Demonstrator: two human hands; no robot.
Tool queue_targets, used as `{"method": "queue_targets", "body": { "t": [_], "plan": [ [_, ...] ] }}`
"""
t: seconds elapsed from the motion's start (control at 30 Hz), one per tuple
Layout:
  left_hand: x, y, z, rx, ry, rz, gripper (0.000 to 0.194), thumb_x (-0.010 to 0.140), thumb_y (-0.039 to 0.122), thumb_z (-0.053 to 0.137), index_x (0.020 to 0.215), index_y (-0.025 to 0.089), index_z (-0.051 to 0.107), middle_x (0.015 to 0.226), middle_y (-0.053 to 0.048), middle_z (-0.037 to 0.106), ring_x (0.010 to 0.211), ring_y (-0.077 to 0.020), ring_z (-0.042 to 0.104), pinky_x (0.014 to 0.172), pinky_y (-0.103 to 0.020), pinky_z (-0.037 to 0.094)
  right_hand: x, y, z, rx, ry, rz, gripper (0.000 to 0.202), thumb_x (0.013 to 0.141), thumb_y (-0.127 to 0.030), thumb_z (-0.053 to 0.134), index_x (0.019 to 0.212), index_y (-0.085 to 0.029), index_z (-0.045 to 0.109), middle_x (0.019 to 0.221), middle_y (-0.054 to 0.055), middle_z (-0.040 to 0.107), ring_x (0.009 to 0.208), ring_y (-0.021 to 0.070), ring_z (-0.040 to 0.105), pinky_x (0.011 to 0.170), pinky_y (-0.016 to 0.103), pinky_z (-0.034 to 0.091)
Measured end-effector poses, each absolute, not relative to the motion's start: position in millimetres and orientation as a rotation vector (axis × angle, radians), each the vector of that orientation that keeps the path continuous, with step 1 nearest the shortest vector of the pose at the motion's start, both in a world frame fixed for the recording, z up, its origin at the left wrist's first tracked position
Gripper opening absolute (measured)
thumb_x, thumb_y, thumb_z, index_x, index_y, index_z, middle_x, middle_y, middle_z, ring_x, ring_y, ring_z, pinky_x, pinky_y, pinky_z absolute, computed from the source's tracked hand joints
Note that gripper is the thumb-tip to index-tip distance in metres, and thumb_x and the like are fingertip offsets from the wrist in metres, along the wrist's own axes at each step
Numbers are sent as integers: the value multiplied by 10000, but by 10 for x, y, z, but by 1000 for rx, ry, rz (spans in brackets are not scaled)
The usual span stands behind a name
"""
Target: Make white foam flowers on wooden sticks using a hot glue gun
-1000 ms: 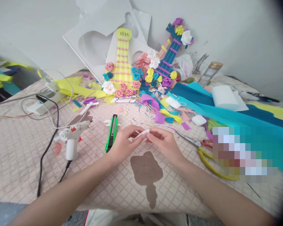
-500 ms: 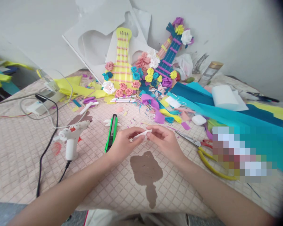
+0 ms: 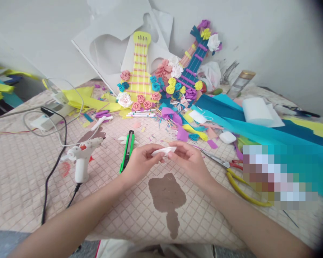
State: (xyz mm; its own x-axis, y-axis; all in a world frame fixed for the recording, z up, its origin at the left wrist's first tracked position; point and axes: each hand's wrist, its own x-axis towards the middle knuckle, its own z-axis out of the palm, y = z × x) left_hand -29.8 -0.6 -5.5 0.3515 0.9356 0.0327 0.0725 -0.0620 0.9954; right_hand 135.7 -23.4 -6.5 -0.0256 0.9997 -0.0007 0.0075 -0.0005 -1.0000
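A small piece of white paper (image 3: 165,150), looking folded, is pinched between both hands above the middle of the table. My left hand (image 3: 145,157) is closed on its left end, thumb in front and fingers behind. On its right end my right hand (image 3: 187,157) is closed the same way. Just left of my left hand lies a green box cutter (image 3: 127,150). Scissors (image 3: 239,186) with yellow handles lie right of my right hand, their blades pointing towards it. My fingers hide part of the paper.
A white glue gun (image 3: 82,161) stands at left near a black cord and a power strip (image 3: 47,116). Behind are a yellow paper guitar (image 3: 141,79), a blue one (image 3: 192,68), paper flowers and scraps. Teal crepe paper (image 3: 258,136) and a white roll (image 3: 257,111) lie at right.
The white paper has tilted, so more of its face shows between my fingers. My hands have shifted only slightly; the things on the table lie as before.
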Motion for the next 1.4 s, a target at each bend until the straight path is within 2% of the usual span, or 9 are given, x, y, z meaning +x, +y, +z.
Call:
{"method": "queue_targets", "body": {
  "t": [0.17,0.3,0.4,0.67,0.97,1.2,1.4],
  "plan": [
    [-281,-24,-26,1488,1011,937,166,745,222,614,882,131,645,824,-59,687,695,-136,637,621,-230,509,1347,-252,-58,-1237,-1380,1106,353,676,-317,704,991,-202,594,908,42,661,692,157,613,645,308,492],
    [-272,-39,-2,1491,999,897,144,750,223,613,862,136,640,782,-45,674,675,-129,632,620,-229,508,1366,-246,-71,-1262,-1459,951,179,736,-314,650,878,-204,655,895,34,673,685,144,587,667,302,478],
    [-277,-37,4,1482,983,891,169,747,252,627,871,137,633,797,-50,675,672,-129,632,625,-238,514,1380,-235,-83,-1256,-1455,922,139,755,-309,629,836,-202,667,848,32,682,719,159,599,690,306,477],
    [-287,-26,38,1523,952,870,190,801,284,569,883,133,650,691,-37,679,596,-120,627,545,-211,478,1385,-232,-72,-1248,-1411,974,186,757,-350,628,843,-188,660,845,43,678,679,158,606,674,308,488],
    [-298,-9,-9,1478,934,892,187,802,274,576,901,132,645,729,-45,696,587,-113,630,531,-206,473,1382,-250,-36,-1195,-1373,1092,191,767,-304,618,915,-184,635,911,51,668,697,162,645,650,303,507],
    [-303,-4,17,1461,891,903,180,807,278,574,876,125,640,705,-41,685,582,-101,604,533,-200,462,1394,-248,-30,-1191,-1345,1160,118,773,-250,595,858,-186,646,778,25,679,675,156,650,655,299,516],
    [-294,-11,38,1439,880,896,143,792,241,588,850,121,640,671,-13,659,552,-78,588,522,-178,454,1384,-255,-27,-1184,-1386,1089,164,742,-263,641,889,-190,650,909,39,672,751,160,648,689,297,524]
  ]
}}
